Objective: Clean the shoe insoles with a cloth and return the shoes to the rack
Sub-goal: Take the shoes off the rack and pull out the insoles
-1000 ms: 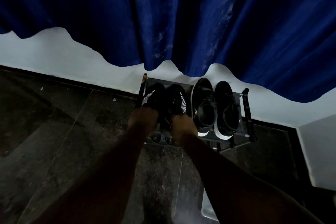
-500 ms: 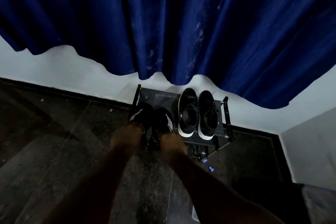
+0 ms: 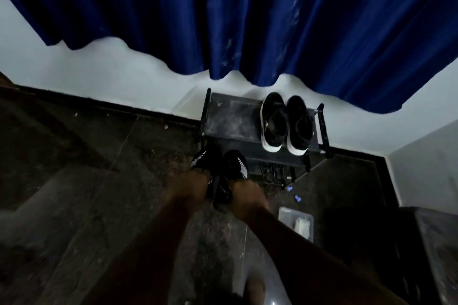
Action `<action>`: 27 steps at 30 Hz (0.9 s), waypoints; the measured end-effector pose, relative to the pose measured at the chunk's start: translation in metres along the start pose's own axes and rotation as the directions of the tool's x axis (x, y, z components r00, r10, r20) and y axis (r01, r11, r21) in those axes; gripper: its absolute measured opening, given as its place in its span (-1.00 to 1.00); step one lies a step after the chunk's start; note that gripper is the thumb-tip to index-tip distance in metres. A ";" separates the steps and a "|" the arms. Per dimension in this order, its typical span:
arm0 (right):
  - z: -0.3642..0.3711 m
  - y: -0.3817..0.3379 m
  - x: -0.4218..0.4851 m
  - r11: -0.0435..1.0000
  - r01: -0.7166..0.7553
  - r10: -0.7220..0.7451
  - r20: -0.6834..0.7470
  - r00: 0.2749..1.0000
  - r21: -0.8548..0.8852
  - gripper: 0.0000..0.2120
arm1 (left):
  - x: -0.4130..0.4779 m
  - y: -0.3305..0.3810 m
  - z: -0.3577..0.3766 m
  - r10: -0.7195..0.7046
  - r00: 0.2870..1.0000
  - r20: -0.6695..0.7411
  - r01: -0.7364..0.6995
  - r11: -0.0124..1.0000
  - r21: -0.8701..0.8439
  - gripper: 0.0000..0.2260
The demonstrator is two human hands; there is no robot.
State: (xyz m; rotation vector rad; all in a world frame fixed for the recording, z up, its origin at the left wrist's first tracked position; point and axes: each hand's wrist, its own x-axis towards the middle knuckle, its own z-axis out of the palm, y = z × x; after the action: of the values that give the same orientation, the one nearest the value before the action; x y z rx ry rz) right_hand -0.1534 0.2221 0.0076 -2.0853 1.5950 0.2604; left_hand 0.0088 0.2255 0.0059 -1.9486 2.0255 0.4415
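Observation:
Two black sneakers with white side stripes are in my hands, off the shoe rack (image 3: 230,116) and in front of its left half. My left hand (image 3: 190,184) grips the heel end of the left striped sneaker (image 3: 204,160). My right hand (image 3: 246,193) grips the heel end of the right striped sneaker (image 3: 234,168). A second pair, black shoes with white soles (image 3: 285,124), stands on the rack's top shelf at the right. The shelf's left half is bare and dusty. A clear tub (image 3: 296,224) holding a pale cloth (image 3: 302,225) sits on the floor by my right forearm.
A blue curtain (image 3: 247,15) hangs over the white wall behind the rack. The floor (image 3: 86,181) is dark stone. Small blue bits (image 3: 292,193) lie in front of the rack. A dark cabinet (image 3: 421,255) stands at the lower right, near a wall corner.
Both hands have pulled the striped sneakers off the rack's left half and back toward me. The view has drawn away from the rack, and the tub has come into sight.

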 end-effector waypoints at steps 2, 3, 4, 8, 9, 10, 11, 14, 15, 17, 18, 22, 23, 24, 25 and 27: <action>0.020 -0.001 -0.004 1.000 -0.015 0.015 0.028 0.999 0.014 -0.66 | -0.003 -0.003 0.021 0.020 1.000 0.023 -0.020 1.000 -0.014 -0.68; 0.032 0.000 -0.004 0.999 -0.026 0.026 0.036 0.999 0.024 -0.66 | -0.003 -0.005 0.031 0.029 0.999 0.040 -0.029 0.999 -0.018 -0.67; 0.044 0.001 -0.002 0.999 -0.034 0.033 0.043 0.999 0.035 -0.66 | -0.004 -0.006 0.041 0.033 0.998 0.061 -0.031 0.999 -0.032 -0.66; 0.095 0.008 0.009 0.995 -0.055 0.045 0.112 0.993 0.088 -0.67 | -0.003 -0.007 0.080 0.025 0.987 0.161 -0.018 0.999 -0.049 -0.65; 0.109 0.012 0.016 0.991 -0.068 0.054 0.120 0.991 0.118 -0.70 | -0.001 -0.007 0.091 0.015 0.983 0.182 -0.005 0.998 -0.055 -0.67; 0.123 0.016 0.024 0.987 -0.084 0.066 0.128 0.990 0.140 -0.72 | 0.002 -0.007 0.104 0.003 0.981 0.195 0.010 0.998 -0.067 -0.67; 0.135 0.020 0.032 0.985 -0.092 0.071 0.139 0.988 0.145 -0.73 | 0.004 -0.007 0.115 -0.007 0.980 0.198 0.023 0.997 -0.077 -0.68; 0.174 0.036 0.056 0.991 -0.083 0.061 0.191 0.980 0.107 -0.68 | 0.022 -0.003 0.159 -0.069 0.970 0.232 0.094 0.991 -0.098 -0.71; 0.185 0.041 0.063 0.992 -0.081 0.060 0.202 0.977 0.094 -0.67 | 0.029 -0.002 0.174 -0.072 0.968 0.242 0.096 0.991 -0.092 -0.71; 0.207 0.052 0.078 0.995 -0.065 0.047 0.206 0.977 0.081 -0.66 | 0.043 -0.001 0.199 -0.063 0.964 0.257 0.086 0.993 -0.078 -0.69; 0.220 0.057 0.086 0.996 -0.051 0.034 0.210 0.977 0.073 -0.67 | 0.051 -0.001 0.213 -0.063 0.963 0.261 0.085 0.993 -0.077 -0.70; 0.268 0.072 0.119 0.998 -0.020 0.006 0.243 0.970 0.053 -0.69 | 0.078 -0.005 0.262 -0.082 0.962 0.260 0.108 0.990 -0.089 -0.71; 0.280 0.075 0.127 0.999 -0.018 0.006 0.246 0.969 0.047 -0.69 | 0.085 -0.007 0.272 -0.086 0.961 0.264 0.114 0.989 -0.094 -0.71; 0.292 0.077 0.136 0.999 -0.008 -0.003 0.249 0.968 0.043 -0.67 | 0.093 -0.009 0.283 -0.088 0.959 0.268 0.118 0.988 -0.098 -0.71; 0.304 0.080 0.145 0.999 0.006 -0.015 0.252 0.968 0.040 -0.66 | 0.101 -0.012 0.295 -0.084 0.957 0.278 0.116 0.988 -0.100 -0.71; 0.327 0.084 0.161 0.999 0.031 -0.034 0.255 0.966 0.018 -0.66 | 0.117 -0.017 0.316 -0.086 0.951 0.297 0.115 0.990 -0.081 -0.71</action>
State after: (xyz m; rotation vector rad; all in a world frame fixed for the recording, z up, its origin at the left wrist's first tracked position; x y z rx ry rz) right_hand -0.1377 0.2305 -0.3658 -1.9745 1.4039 0.4851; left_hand 0.0216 0.2504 -0.3305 -1.8998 1.7397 0.7678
